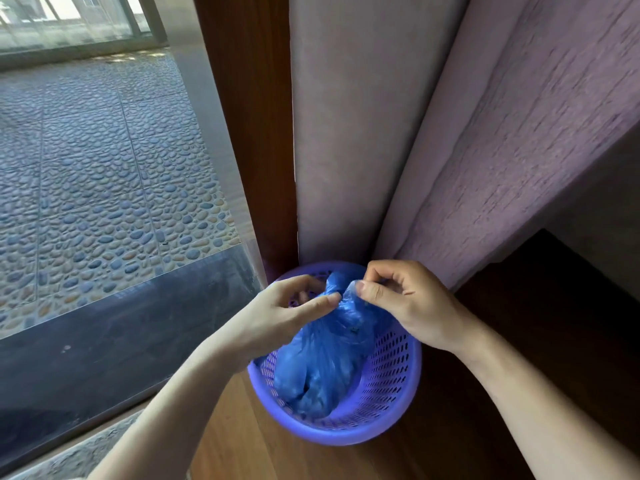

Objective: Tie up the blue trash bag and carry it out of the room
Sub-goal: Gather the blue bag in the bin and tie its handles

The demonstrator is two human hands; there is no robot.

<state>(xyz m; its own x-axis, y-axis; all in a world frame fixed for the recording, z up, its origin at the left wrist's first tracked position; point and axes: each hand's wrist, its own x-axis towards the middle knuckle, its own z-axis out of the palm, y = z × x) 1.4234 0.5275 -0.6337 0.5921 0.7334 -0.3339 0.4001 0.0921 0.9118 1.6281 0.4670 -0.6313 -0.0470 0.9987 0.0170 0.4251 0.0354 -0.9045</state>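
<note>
A blue trash bag (322, 365) sits inside a purple perforated plastic bin (391, 393) on the wooden floor. The bag's top is gathered into a twisted bunch above the bin's far rim. My left hand (287, 313) pinches that bunch from the left, thumb and fingers closed on the plastic. My right hand (401, 299) grips the same bunch from the right, thumb pressed onto a fold of the bag. Both hands meet over the bin, almost touching.
Purple curtains (502, 133) hang right behind the bin. A dark wooden door frame (249, 116) rises at its left, with a glass door and a pebbled terrace (97, 161) beyond. Dark wooden furniture (554, 323) stands to the right.
</note>
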